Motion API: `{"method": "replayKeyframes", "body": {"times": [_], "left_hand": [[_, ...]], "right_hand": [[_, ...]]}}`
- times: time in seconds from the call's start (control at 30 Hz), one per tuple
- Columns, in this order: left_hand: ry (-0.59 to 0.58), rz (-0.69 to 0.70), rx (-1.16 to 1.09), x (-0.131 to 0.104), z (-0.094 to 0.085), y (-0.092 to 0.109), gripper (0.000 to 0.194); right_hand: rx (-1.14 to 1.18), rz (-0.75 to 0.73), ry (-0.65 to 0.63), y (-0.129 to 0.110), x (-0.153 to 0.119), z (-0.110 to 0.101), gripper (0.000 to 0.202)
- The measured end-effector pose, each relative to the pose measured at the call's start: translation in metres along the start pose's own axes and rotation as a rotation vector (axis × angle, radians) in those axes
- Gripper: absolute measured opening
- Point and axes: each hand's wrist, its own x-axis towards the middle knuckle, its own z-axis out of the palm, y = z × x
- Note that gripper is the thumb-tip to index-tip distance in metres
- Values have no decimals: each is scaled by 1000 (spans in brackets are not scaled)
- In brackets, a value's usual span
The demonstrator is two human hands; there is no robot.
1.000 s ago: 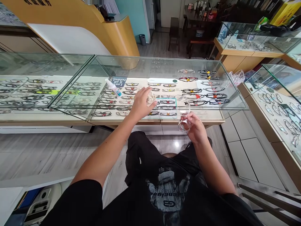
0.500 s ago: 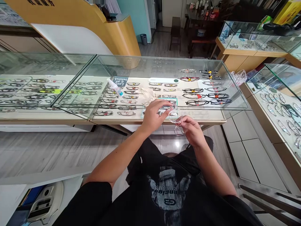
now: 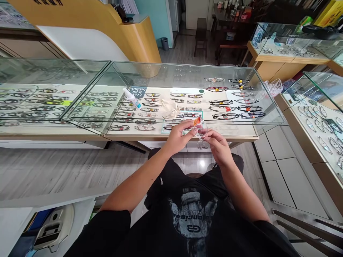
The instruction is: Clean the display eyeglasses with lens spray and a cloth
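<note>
My left hand and my right hand meet over the front edge of the glass display case. Between them is a pair of clear-framed glasses, pinched by the fingers of both. A small orange-red tag shows at the left fingertips, by the upper part of the glasses. On the glass top, beyond my left hand, lies a crumpled cream cloth. A white spray bottle with a blue end rests on its side farther left.
Rows of glasses fill the case beneath the glass. Another glass case stands at the right. Beyond the counter are a curved wooden desk, a grey bin and a dark bench. A white shelf is at the lower left.
The glasses have turned between my hands, and the orange-red tag now shows at the left fingertips. My left hand has shifted slightly lower.
</note>
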Motion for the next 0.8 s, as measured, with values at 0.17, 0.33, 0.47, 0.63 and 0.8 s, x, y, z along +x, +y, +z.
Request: {"method": "replayKeyframes", "body": {"times": [0.17,0.33,0.47,0.63,0.8], "left_hand": [[4,-154,-83,-7,-6,-1,34],[-136,-609,-225,-18,-3,-19,55],[-77,-702,-421,-20,9,-31,70],[-30,-581,-487,-19,13,-32,62],[-55,-410,-467,-18,11,-26,59]], "right_hand": [[71,-38,106,-1,0,-2,8],[132,-59,237,-5,2,-7,9],[218,5,198,-8,0,-4,10],[191,87,223,-5,-3,-2,14],[128,115,208,-1,-2,-3,14]]}}
